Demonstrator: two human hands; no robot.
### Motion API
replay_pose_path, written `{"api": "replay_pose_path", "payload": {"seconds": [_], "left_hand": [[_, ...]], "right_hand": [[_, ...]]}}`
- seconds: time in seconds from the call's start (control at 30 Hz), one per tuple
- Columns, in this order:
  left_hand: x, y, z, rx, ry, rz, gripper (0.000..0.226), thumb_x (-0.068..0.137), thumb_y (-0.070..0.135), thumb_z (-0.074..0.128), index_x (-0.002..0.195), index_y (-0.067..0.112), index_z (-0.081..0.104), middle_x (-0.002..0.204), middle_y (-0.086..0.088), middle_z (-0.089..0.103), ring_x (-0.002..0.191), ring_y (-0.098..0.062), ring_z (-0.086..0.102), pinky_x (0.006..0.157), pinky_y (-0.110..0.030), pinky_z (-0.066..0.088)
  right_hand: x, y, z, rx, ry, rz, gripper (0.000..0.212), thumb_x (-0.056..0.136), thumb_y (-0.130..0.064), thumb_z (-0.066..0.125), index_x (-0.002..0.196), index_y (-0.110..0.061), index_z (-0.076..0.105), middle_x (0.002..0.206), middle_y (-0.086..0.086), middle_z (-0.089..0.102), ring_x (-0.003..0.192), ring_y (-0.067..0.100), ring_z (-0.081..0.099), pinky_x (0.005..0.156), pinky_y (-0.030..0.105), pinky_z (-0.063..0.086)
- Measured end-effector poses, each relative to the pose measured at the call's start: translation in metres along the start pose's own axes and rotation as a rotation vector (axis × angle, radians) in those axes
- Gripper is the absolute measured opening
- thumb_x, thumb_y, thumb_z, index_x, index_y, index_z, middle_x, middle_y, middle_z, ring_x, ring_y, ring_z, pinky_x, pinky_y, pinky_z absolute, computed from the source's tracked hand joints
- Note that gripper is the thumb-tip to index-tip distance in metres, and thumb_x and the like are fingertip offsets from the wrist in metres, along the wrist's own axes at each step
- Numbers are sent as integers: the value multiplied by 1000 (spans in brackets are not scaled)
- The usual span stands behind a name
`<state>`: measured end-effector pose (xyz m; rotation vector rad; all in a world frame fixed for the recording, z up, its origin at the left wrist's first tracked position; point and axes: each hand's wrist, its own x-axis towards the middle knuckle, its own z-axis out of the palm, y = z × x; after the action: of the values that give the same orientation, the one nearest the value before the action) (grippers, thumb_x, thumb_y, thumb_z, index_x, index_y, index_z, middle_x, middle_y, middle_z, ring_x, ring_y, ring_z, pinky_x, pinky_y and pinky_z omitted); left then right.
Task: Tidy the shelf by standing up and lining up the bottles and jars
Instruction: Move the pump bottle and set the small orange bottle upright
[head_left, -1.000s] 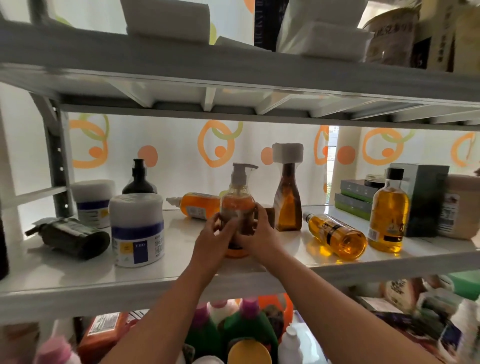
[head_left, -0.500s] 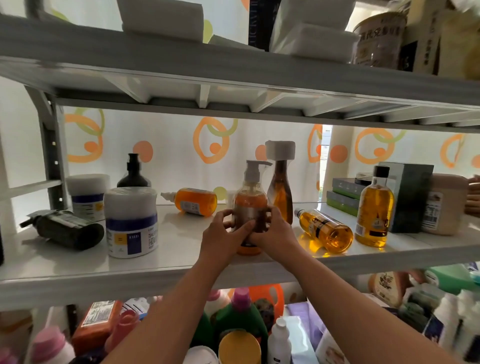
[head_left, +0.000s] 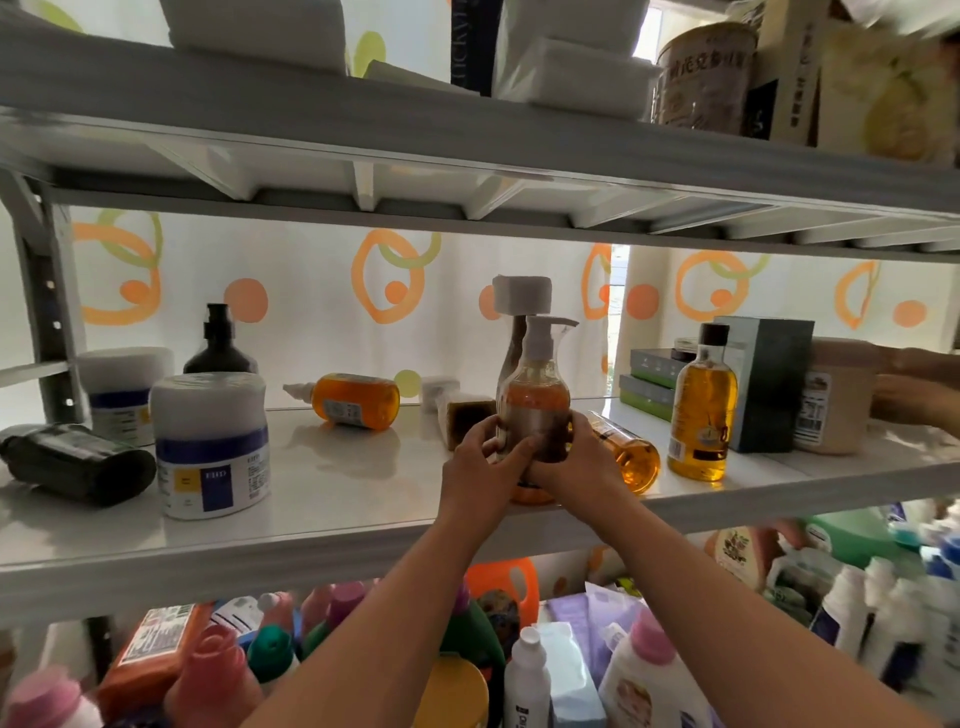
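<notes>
Since a second ago the pump bottle (head_left: 536, 410) has shifted rightward along the shelf (head_left: 332, 499), so it now stands upright directly in front of the tall brown bottle (head_left: 515, 332), near the front edge. Both hands wrap its lower half, the left hand (head_left: 480, 475) and the right hand (head_left: 582, 470) closed around it from either side. Just right lies an amber bottle (head_left: 631, 457) on its side, with an orange bottle (head_left: 358, 400) and a black bottle (head_left: 78, 462) lying down further left.
</notes>
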<state>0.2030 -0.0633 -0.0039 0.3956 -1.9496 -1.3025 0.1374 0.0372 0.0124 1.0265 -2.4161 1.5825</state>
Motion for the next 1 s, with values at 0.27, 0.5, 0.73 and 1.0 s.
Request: {"api": "replay_pose_path", "payload": {"seconds": [0.27,0.5,0.73,1.0], "left_hand": [[3,-3,5,-24,-22,-7,57,88,36,62,141,22,44,131,-4,61,115,-17,61,68,-5,45],[1,-2,0,-18,-105,14,40,96,28,50,135,20,51,117,-4,68,106,-15,64,76,-11,50],[-4,10,-20,27,21,-15,34,97,28,45,126,18,59,112,5,65,99,-7,62,84,-14,45],[9,4,-51,-49,222,-117,29,97,30,40,70,28,51,78,0,59,86,-22,61,88,-43,52]], "right_hand": [[4,6,1,9,21,-11,79,71,-24,77,136,-16,34,127,8,55,105,20,54,78,24,45],[2,3,12,-47,94,-11,108,74,-29,76,150,-19,0,142,10,42,128,30,46,98,37,45],[-5,-5,19,-132,269,-3,102,72,-34,77,148,-19,11,143,15,33,132,30,34,105,38,36],[-18,-19,49,-183,516,-327,66,73,-28,73,125,-20,33,122,18,44,113,31,42,88,37,47]]}}
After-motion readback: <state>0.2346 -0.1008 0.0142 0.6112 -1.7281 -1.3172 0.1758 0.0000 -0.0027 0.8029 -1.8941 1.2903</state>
